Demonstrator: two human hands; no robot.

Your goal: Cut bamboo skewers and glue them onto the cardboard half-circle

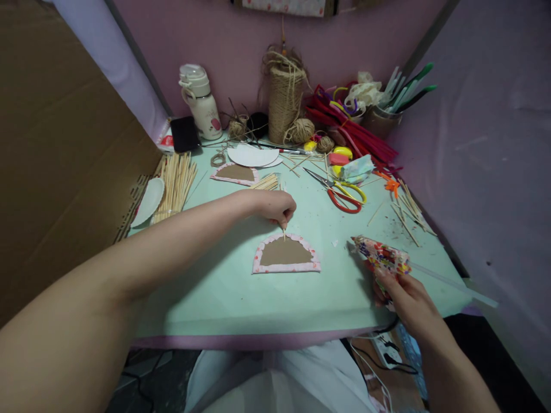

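Note:
My left hand (278, 207) pinches a thin wooden stick (284, 234), whose lower tip meets the curved top edge of a half-round cardboard piece (286, 252). That piece lies flat, its brown middle framed by folded pink-and-white patterned cloth or paper. At the right, my right hand (398, 289) is wrapped around a glue gun (383, 255) covered in a colourful floral pattern. Its nozzle points left toward the cardboard piece, apart from it, and a long clear glue stick (456, 284) sticks out of its back.
Behind lie a second half-round piece (236, 173), white paper shapes (253, 155) and scissors (340, 192). A bundle of sticks (174, 183) stands left; loose sticks (408, 209) lie right. At the back are a bottle (202, 106), a twine spool (284, 103) and red pipe cleaners (353, 129).

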